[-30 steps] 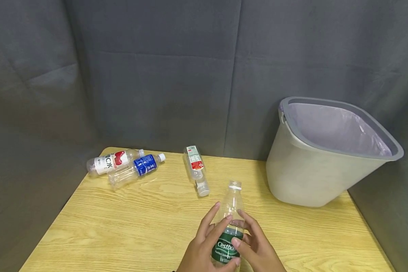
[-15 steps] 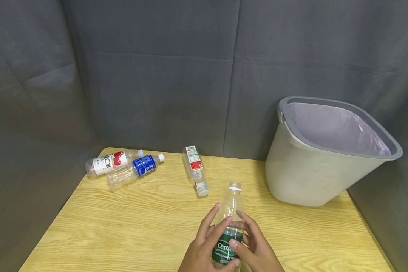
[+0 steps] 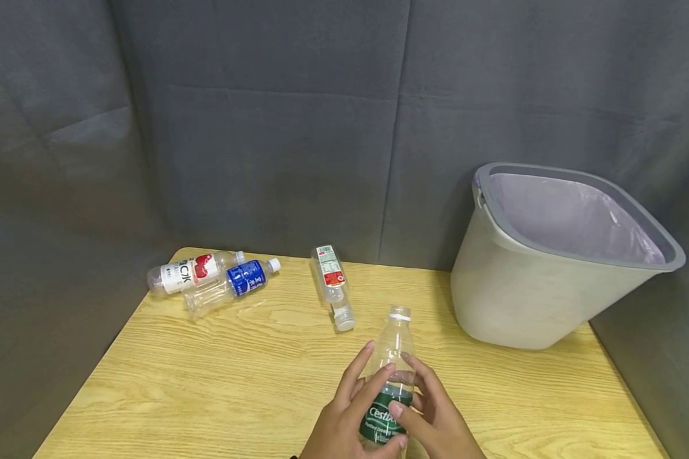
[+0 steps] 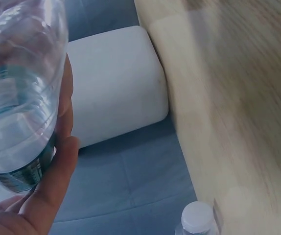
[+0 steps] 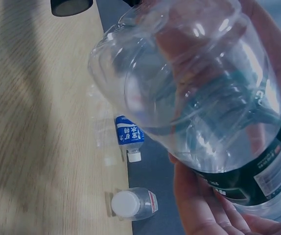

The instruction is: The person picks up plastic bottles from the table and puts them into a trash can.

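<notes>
Head: left hand (image 3: 344,417) and right hand (image 3: 436,421) wrap the uncapped clear green-label plastic bottle (image 3: 392,376) above the wooden table (image 3: 218,382); three bottles lie there, lined grey bin (image 3: 528,287) looks empty. Left wrist: thumb on the bottle (image 4: 18,93). Right wrist: fingers curl round it (image 5: 199,98).

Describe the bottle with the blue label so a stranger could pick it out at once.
Start at the wooden table and go to its far left corner, where two clear bottles lie side by side. The blue-label bottle is the nearer one, white cap pointing right; the red-and-white-label bottle beside it lies just behind.
</notes>
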